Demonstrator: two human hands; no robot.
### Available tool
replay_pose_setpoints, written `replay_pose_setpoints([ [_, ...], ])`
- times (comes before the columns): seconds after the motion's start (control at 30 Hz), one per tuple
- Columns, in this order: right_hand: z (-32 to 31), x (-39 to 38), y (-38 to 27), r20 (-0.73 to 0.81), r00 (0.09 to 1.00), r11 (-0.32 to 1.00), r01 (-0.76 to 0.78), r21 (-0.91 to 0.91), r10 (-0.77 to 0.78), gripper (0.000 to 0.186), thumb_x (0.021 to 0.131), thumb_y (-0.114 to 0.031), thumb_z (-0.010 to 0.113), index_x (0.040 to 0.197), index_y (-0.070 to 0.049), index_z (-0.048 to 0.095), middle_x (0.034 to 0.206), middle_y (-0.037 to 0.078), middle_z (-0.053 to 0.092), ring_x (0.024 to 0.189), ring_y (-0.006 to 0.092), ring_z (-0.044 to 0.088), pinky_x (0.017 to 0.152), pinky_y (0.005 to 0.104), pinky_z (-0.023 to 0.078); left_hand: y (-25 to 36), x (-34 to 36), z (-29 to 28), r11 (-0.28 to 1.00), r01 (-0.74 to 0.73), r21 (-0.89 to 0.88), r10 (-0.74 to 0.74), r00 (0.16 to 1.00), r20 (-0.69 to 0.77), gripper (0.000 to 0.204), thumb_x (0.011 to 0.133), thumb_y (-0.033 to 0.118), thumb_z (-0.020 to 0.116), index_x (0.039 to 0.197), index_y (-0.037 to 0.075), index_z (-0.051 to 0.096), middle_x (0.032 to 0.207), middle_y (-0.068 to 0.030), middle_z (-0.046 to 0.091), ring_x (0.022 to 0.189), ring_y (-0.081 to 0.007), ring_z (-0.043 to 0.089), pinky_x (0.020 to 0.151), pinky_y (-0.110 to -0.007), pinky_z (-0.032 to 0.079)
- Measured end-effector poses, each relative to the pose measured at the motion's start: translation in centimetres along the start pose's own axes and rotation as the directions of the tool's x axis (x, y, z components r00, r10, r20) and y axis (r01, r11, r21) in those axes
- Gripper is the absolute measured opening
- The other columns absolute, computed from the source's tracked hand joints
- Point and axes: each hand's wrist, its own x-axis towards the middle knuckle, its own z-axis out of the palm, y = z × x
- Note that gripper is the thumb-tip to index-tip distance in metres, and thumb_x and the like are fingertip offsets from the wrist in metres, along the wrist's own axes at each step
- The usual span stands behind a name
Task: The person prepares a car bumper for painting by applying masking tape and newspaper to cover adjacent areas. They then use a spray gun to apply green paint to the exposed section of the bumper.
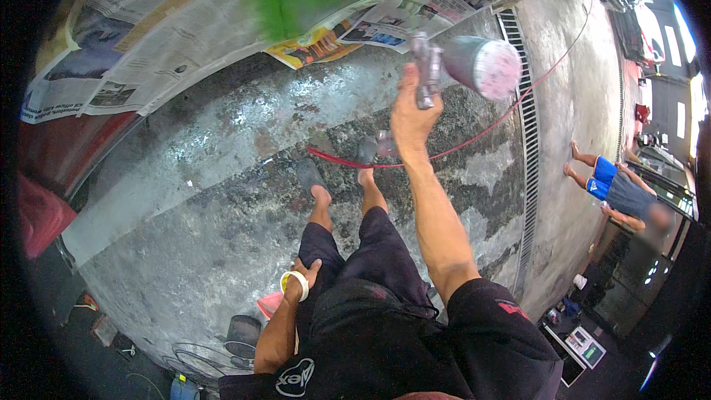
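In my right hand [415, 122] is a spray gun [425, 70], held out in front of me with the fingers wrapped round its handle. Its grey paint cup [481, 67], smeared pinkish at the end, sticks out to the right. Just beyond the gun lies a curved car panel [318, 0], bright green on one part and silvery white on another. Newspaper sheets [170, 37] cover the surface around that panel. My left hand [306, 272] rests on my thigh, thumb apart and holding nothing; a pale watch [294, 284] circles that wrist.
A red hose [511, 107] runs across the stained concrete floor [222, 200]. Beyond it is a drain grate [530, 148]. Another person [618, 189] in blue shorts stands far right. A dark bucket [242, 333] and cables sit behind my left arm.
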Motion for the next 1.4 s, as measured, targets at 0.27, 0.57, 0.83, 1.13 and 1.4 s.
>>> replay_pose_setpoints([
  [0.27,-2.0,-1.2,1.6,0.274,0.949,0.975,0.191,-0.117,-0.153,0.032,0.099,-0.030,0.071,0.107,0.000,0.068,0.072,-0.001,0.060,0.067,0.0061,0.050,0.059,0.0270,0.042,0.2,0.7,0.7,1.000,0.002,-0.019,-0.002,1.000,-0.005,0.101,0.092,0.063,0.061,0.158,-0.004,0.024,0.155,-0.0343,0.038,0.145,-0.0468,0.038,0.119,-0.049,0.034],
  [0.57,-6.7,5.5,3.0,0.006,0.958,0.941,0.284,-0.184,-0.288,0.026,0.100,-0.025,0.068,0.100,0.000,0.065,0.070,0.009,0.057,0.066,0.0164,0.053,0.060,0.0335,0.044,1.7,0.1,3.4,0.999,0.014,-0.043,-0.016,0.999,-0.046,0.102,0.092,0.063,0.059,0.158,-0.004,0.021,0.156,-0.0359,0.035,0.145,-0.0483,0.037,0.119,-0.049,0.034],
  [0.83,-5.0,8.0,7.8,0.197,0.713,0.631,0.693,-0.348,-0.673,0.025,0.099,-0.023,0.070,0.105,0.000,0.065,0.083,0.012,0.066,0.076,0.0193,0.060,0.071,0.0370,0.047,4.4,-0.4,8.1,0.994,0.070,-0.085,-0.080,0.988,-0.128,0.100,0.094,0.062,0.057,0.159,-0.004,0.019,0.155,-0.0382,0.033,0.143,-0.0513,0.038,0.119,-0.051,0.034],
  [1.13,-1.4,5.5,11.6,0.554,0.358,0.241,0.931,-0.274,-0.752,0.018,0.087,-0.005,0.074,0.104,-0.010,0.076,0.097,0.011,0.073,0.090,0.0352,0.066,0.083,0.0468,0.051,7.1,-1.4,10.9,0.980,0.143,-0.141,-0.162,0.977,-0.135,0.100,0.094,0.063,0.057,0.159,-0.002,0.019,0.153,-0.0367,0.037,0.138,-0.0517,0.044,0.114,-0.053,0.040],
  [1.4,2.6,4.3,17.9,0.698,0.513,0.594,0.790,-0.155,-0.500,0.028,0.080,-0.004,0.073,0.108,-0.010,0.074,0.111,0.015,0.072,0.106,0.0400,0.065,0.094,0.0519,0.050,7.6,-2.3,12.5,0.965,0.123,-0.230,-0.165,0.971,-0.173,0.099,0.093,0.059,0.061,0.157,-0.005,0.022,0.148,-0.0363,0.042,0.133,-0.0545,0.047,0.111,-0.055,0.041],
])
